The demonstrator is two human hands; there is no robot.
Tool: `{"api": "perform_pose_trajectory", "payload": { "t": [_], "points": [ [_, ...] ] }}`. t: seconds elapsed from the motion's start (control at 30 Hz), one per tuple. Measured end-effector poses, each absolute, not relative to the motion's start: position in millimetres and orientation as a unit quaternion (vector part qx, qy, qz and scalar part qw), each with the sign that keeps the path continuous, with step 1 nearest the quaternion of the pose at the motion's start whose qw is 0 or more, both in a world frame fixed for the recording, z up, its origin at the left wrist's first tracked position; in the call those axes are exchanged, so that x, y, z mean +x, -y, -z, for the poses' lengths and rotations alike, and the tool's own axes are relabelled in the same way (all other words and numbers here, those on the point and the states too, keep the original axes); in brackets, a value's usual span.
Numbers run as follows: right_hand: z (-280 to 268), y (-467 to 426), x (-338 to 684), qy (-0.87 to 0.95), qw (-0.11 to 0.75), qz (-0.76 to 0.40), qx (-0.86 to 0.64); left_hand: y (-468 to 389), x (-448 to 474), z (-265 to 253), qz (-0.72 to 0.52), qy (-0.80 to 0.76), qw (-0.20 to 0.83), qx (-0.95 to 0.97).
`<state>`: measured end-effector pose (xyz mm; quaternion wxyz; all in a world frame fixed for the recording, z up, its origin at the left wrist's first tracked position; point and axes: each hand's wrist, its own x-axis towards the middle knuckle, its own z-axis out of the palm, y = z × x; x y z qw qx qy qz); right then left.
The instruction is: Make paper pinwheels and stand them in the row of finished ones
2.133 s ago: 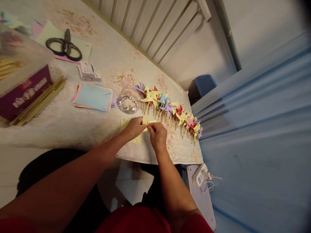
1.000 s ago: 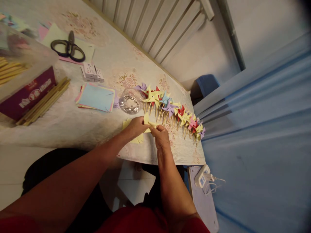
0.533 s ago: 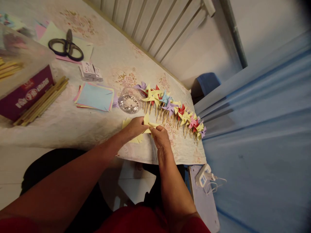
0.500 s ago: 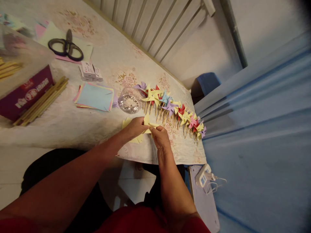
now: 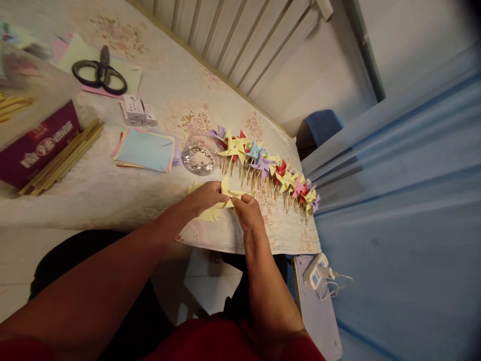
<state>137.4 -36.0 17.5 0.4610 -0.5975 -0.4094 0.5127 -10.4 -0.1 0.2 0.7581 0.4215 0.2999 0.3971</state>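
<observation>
A yellow paper pinwheel (image 5: 226,188) with folded blades is held between both my hands, just above the table. My left hand (image 5: 209,196) is closed on its left side. From the right, my right hand (image 5: 247,206) pinches it near the centre. Under and beside my left hand lie cut yellow paper sheets (image 5: 210,214). A round clear container (image 5: 200,156) of small shiny metal pieces sits just beyond my hands. Several finished pinwheels (image 5: 265,165) on sticks, yellow, red, blue, purple and pink, lie in a row to the right.
On the left are a stack of coloured paper squares (image 5: 145,149), small white boxes (image 5: 138,110), black-handled scissors (image 5: 100,72) on paper, a bundle of sticks (image 5: 63,158) and a purple box (image 5: 39,143). A blue curtain (image 5: 406,215) hangs right; a power strip (image 5: 317,271) lies below.
The blades of the yellow pinwheel look more drawn in toward its centre, where my fingers press. Both hands stay in nearly the same place.
</observation>
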Motion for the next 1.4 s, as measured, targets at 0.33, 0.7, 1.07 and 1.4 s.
{"api": "perform_pose_trajectory", "payload": {
  "t": [0.33, 0.7, 1.07, 1.4],
  "points": [
    [-12, 36, 141, 0.44, 0.454, -0.479, -0.609, 2, -6, 4, -0.427, -0.339, 0.731, 0.41],
    [-10, 53, 178, 0.421, 0.482, -0.449, -0.623, 30, -28, -4, -0.453, -0.38, 0.745, 0.309],
    [59, 92, 228, 0.654, 0.401, -0.085, -0.636, 63, -80, 1, -0.565, -0.37, 0.709, 0.203],
    [71, 95, 224, 0.707, 0.38, 0.011, -0.597, 84, -115, 7, -0.616, -0.386, 0.668, 0.159]
  ]
}}
